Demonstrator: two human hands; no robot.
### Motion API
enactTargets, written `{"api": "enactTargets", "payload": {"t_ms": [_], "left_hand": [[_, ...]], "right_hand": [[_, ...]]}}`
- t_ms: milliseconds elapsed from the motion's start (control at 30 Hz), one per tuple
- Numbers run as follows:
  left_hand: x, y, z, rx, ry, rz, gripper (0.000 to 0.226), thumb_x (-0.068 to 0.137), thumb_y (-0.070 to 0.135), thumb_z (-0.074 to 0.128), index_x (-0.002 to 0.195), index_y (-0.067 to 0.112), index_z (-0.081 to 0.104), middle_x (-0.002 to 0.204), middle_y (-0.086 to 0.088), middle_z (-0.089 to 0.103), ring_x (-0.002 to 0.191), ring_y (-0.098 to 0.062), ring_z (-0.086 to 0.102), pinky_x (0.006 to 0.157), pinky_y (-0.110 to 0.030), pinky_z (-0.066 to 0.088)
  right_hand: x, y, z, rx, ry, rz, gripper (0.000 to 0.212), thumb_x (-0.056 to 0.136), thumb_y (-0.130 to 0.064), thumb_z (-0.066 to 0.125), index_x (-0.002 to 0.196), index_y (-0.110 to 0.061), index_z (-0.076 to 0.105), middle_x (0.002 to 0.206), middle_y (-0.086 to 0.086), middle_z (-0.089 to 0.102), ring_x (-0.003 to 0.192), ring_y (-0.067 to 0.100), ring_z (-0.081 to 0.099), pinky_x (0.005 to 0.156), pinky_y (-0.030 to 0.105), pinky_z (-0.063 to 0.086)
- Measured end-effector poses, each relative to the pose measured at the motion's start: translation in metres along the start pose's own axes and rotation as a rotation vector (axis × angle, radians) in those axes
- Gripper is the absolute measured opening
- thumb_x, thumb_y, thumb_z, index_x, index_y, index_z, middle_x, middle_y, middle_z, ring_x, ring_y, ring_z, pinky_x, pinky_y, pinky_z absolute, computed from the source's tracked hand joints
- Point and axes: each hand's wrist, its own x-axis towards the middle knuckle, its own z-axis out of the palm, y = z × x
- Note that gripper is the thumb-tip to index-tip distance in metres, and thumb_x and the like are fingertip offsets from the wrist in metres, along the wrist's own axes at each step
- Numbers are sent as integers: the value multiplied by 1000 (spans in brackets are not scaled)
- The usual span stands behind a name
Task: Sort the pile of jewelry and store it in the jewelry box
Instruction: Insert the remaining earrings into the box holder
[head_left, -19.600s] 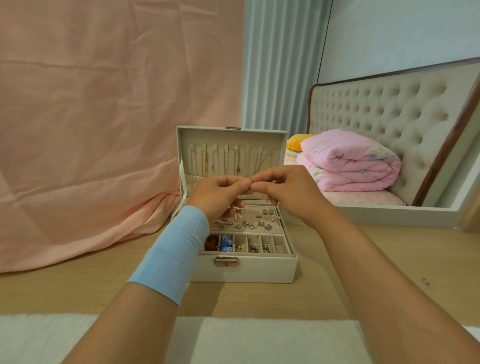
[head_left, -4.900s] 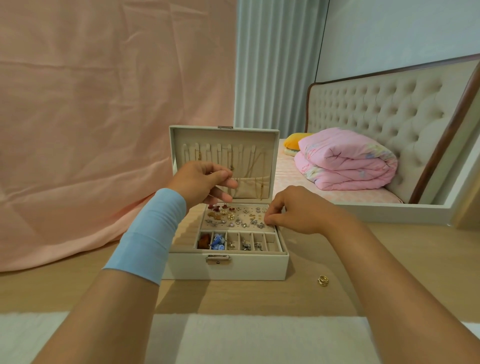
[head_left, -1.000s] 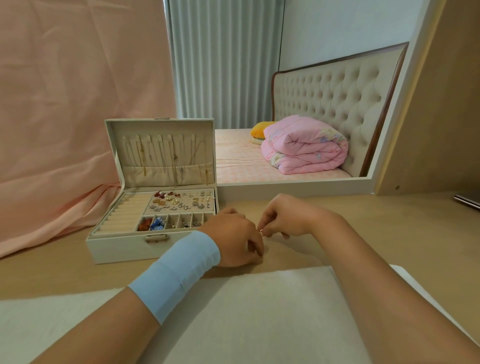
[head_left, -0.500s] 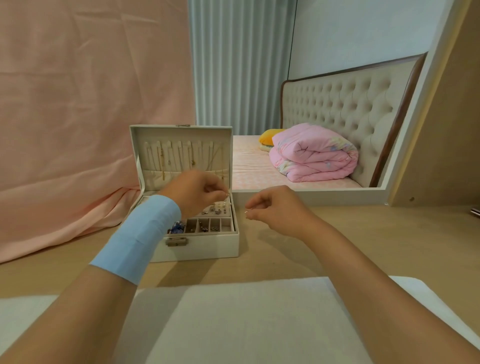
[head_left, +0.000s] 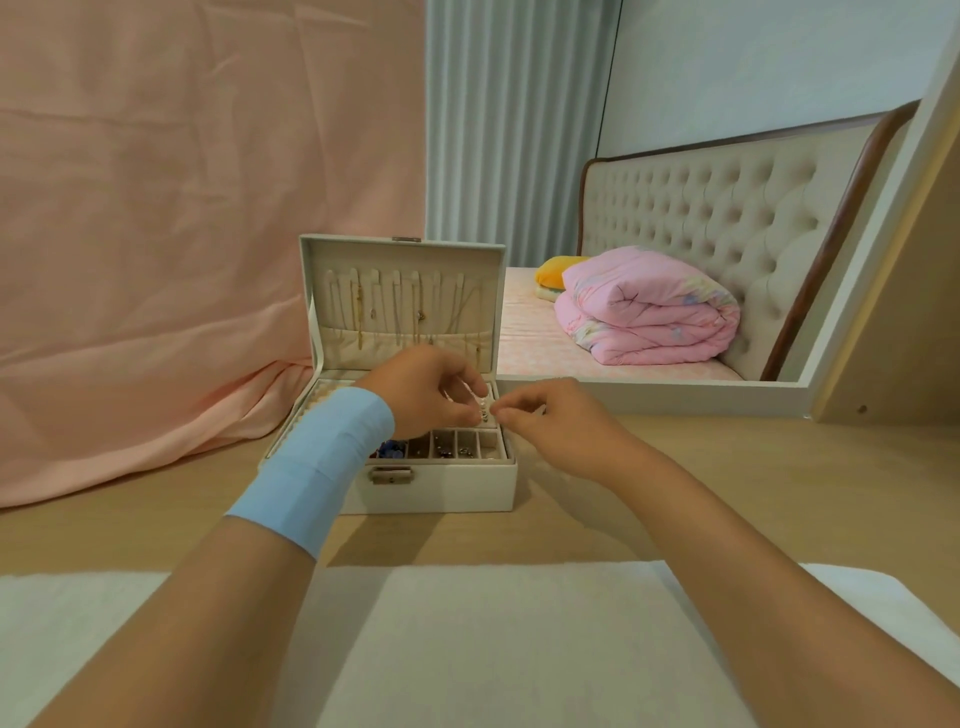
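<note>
Jewelry piece (head_left: 483, 414) now pinched between left hand (head_left: 423, 397) and right hand (head_left: 553, 428).

Cream jewelry box (head_left: 447, 488), light-blue wristband (head_left: 317, 465), pink floral quilt (head_left: 649, 312), peach backdrop cloth (head_left: 182, 208)

Forearms reach forward; left grip (head_left: 426, 392) and right grip (head_left: 550, 426) meet, fingertips (head_left: 503, 414) seemingly pinching one tiny piece (head_left: 483, 414).

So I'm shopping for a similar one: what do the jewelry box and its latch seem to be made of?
Jewelry box: probably cream faux leather, smooth matte outer walls; lining looks like pale suede-like fabric. Latch: metal, apparently, with a dull silvery sheen.
</note>
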Motion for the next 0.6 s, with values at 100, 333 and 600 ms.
{"api": "enactTargets", "payload": {"t_ms": [100,333,600], "left_hand": [[1,5,4,-7,21,41,22,78,31,81,95,34,68,84,14,73,83,-3,66,86,-32,56],[2,11,9,-40,77,109,27,75,27,84,95,31,67,80,15,74,82,-5,66,84,-32,56],[5,-11,3,143,61,6,18,89,32,69,107,33,68,96,21,65,91,-1,60,91,-31,53]], "right_hand": [[0,-3,1,227,52,69,19,94,-36,69,85,-24,80,73,-12,72,48,0,48,58,22,42],[-1,2,-2,397,3,274,13,90,-32,76,88,-19,76,80,-5,69,53,10,41,44,19,30],[4,9,15,-87,-14,36,16,91,-34,71,81,-23,77,75,-10,71,76,8,64,77,33,55]]}}
